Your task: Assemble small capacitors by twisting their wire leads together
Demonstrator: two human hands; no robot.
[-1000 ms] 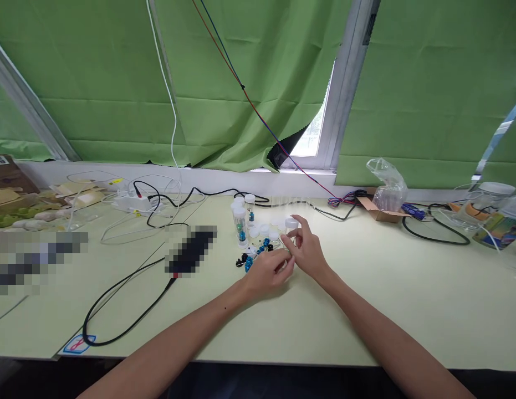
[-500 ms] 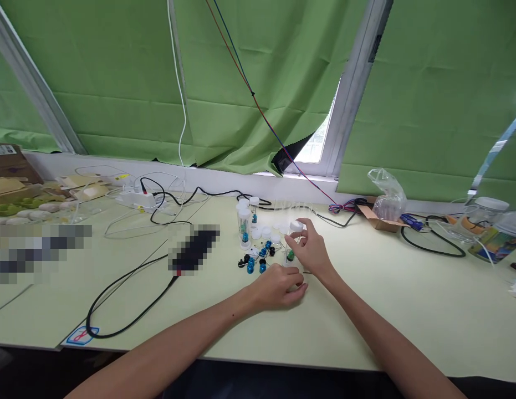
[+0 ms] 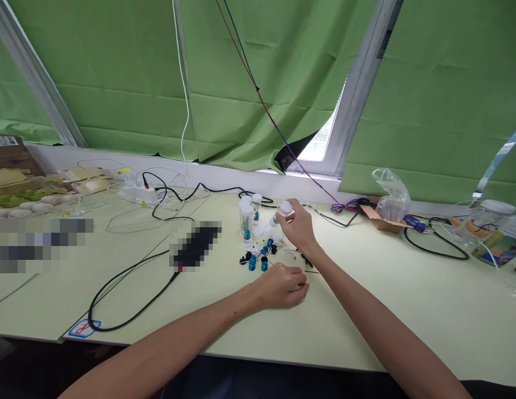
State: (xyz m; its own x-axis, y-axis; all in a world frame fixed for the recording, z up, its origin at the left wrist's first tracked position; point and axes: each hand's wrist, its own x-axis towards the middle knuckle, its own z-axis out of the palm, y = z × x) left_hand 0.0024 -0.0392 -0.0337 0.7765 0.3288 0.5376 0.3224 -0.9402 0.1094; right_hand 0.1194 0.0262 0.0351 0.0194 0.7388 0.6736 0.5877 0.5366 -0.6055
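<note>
My right hand is lifted over the table and grips a small clear vial with a white cap, close to a cluster of capped vials that hold blue and green pieces. My left hand rests on the table below it with fingers curled; what is under them is hidden. Small blue and black parts lie scattered just left of it, with loose white caps behind them.
A black cable loops across the left of the pale green table. A white power strip and wires lie by the window sill. A cardboard box with a plastic bag and jars stand at right.
My right hand has lifted the capped vial and carried it up and left toward the vial cluster. My left hand has drawn back toward me and settled on the table.
</note>
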